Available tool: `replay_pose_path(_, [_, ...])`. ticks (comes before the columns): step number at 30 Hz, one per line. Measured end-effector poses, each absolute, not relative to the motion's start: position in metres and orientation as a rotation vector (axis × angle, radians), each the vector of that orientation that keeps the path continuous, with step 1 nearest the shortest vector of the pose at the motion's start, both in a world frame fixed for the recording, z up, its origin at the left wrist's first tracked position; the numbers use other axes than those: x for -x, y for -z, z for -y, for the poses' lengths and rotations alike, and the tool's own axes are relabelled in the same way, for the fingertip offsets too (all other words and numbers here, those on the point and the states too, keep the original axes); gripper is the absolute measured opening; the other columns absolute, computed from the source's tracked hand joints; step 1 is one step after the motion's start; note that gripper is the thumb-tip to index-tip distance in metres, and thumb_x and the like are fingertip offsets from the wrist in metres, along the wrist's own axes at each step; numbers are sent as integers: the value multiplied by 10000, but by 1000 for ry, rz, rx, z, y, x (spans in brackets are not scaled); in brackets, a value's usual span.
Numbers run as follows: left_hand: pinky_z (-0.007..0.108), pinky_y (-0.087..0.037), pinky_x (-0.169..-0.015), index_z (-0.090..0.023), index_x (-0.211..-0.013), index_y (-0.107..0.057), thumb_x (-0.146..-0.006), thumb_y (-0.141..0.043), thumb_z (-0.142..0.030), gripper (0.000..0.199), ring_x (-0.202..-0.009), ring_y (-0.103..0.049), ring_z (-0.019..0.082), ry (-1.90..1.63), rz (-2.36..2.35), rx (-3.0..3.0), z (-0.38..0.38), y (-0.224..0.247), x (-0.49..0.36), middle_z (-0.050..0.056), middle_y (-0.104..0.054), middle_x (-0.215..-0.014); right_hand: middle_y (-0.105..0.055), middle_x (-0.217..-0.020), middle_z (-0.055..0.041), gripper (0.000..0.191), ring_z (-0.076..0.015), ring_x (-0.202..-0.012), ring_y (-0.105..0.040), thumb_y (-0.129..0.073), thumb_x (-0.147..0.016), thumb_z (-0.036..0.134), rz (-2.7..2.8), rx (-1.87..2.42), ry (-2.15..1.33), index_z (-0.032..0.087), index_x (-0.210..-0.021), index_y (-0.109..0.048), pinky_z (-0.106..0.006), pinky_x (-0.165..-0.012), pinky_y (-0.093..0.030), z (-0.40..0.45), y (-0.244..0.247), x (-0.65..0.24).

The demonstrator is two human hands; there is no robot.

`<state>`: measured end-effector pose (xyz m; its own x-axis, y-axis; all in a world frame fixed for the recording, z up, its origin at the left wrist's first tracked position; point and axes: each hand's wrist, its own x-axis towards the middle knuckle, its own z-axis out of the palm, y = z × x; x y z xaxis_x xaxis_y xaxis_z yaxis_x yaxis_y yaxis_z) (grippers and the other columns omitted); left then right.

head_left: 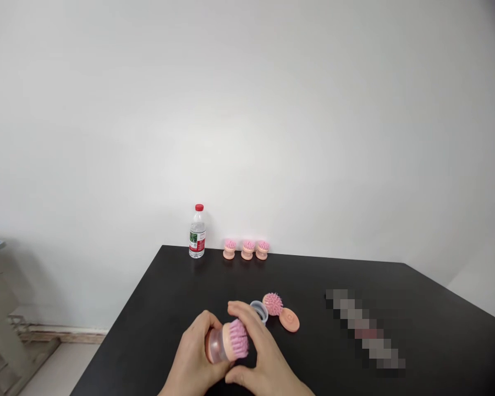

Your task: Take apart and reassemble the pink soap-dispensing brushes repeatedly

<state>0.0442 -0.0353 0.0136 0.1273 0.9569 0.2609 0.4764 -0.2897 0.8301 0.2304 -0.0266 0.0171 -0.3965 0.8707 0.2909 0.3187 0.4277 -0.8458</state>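
Observation:
My left hand [197,352] is wrapped around a scrub brush [219,345] with a clear body, a peach base and pink bristles. The brush is tipped on its side, bristles facing right. Around the bristle end curves my right hand [266,352], thumb and fingers apart; I see no firm grip there. Just past my right fingers lie a translucent ring-shaped cup [265,313], a loose pink bristle head [273,303] and a peach oval cap [289,320], close together on the black table [160,313].
Three assembled brushes, among them a middle brush [248,251], stand in a row at the table's back edge by the white wall [247,137]. To their left is a water bottle [197,236] with a red cap. A pixelated strip [365,330] covers something at right.

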Motion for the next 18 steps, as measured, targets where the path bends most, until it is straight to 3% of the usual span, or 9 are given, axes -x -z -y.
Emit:
replay_pose_path(2, [274, -409, -589, -250, -797, -497, -703, -754, -301, 278, -684, -563, 182, -1128, -1378, -1911, 36, -10, -45, -17, -598, -786, -533, -1428, -110, 983, -363, -1306, -518, -927, -538, 207, 1834, 1118, -946, 293, -1415, -492, -498, -1106, -410, 24, -12, -229])
replay_pose_path(3, [282, -410, -594, -251, -794, -499, -720, -749, -304, 266, -702, -569, 190, -1160, -1373, -1958, 36, -9, -45, -6, -594, -803, -587, -1354, -107, 935, -357, -1238, -568, -923, -547, 228, 1821, 1158, -946, 280, -1388, -518, -492, -1070, -442, 23, -10, -228])
replay_pose_path(6, [303, -420, -615, -251, -782, -506, -781, -704, -297, 204, -733, -575, 207, -1247, -1366, -2074, 35, -7, -45, 11, -572, -806, -693, -1125, -60, 575, -320, -1055, -649, -847, -643, 214, 1871, 1206, -906, 269, -1180, -650, -452, -974, -499, 23, -13, -227])
replay_pose_path(8, [309, -431, -615, -251, -790, -508, -791, -691, -288, 187, -718, -574, 205, -1234, -1367, -2118, 35, -6, -45, 14, -570, -799, -703, -1114, -42, 457, -312, -1066, -647, -797, -670, 157, 1919, 1140, -875, 280, -1095, -683, -432, -990, -488, 24, -16, -228])
replay_pose_path(12, [301, -427, -589, -254, -803, -503, -734, -722, -277, 231, -668, -558, 187, -1225, -1415, -2055, 34, -2, -47, -1, -575, -785, -554, -1425, -68, 769, -356, -1320, -505, -822, -596, 115, 1924, 1057, -950, 326, -1302, -601, -487, -1135, -372, 23, -9, -230])
replay_pose_path(14, [300, -418, -590, -255, -804, -506, -723, -735, -306, 249, -678, -556, 189, -1276, -1425, -2032, 33, 2, -49, -6, -571, -787, -525, -1448, -89, 941, -364, -1316, -506, -863, -542, 140, 1856, 1121, -1025, 316, -1398, -514, -507, -1120, -386, 20, -3, -230])
replay_pose_path(16, [301, -420, -602, -254, -824, -521, -751, -724, -327, 227, -698, -561, 194, -1335, -1387, -2067, 33, 4, -50, -7, -566, -796, -608, -1329, -90, 883, -342, -1205, -588, -847, -590, 193, 1825, 1162, -1053, 282, -1400, -508, -487, -1052, -452, 20, -2, -229])
replay_pose_path(18, [299, -432, -614, -251, -854, -541, -784, -708, -315, 192, -708, -569, 195, -1369, -1329, -2121, 34, 2, -49, -7, -561, -801, -679, -1176, -72, 662, -310, -1079, -645, -771, -684, 216, 1844, 1187, -1030, 253, -1317, -580, -452, -980, -498, 22, -8, -228])
